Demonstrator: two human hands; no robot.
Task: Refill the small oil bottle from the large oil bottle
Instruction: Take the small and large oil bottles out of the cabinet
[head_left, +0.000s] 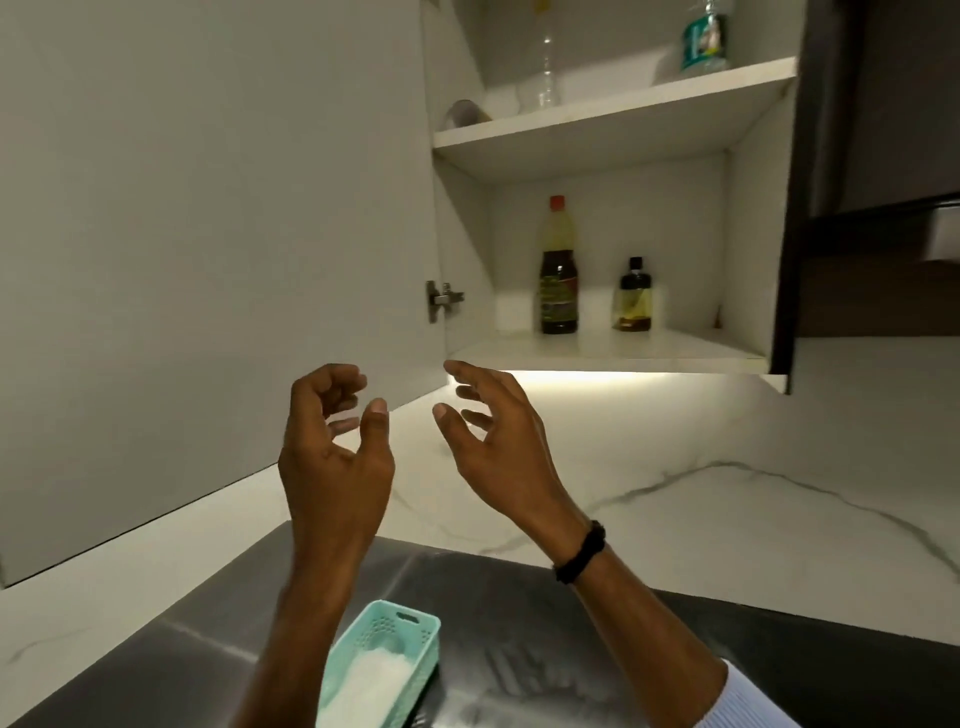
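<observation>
Both your hands are empty, raised over the worktop (727, 545): left hand (332, 452) with fingers loosely curled, right hand (501, 447) with fingers spread. Beyond them, on the open cabinet's lower shelf (675, 345), the large oil bottle (558, 270) stands upright left of centre. The small oil bottle (635, 296) stands apart to its right.

A mint basket (387, 660) sits on the steel counter (493, 613).
</observation>
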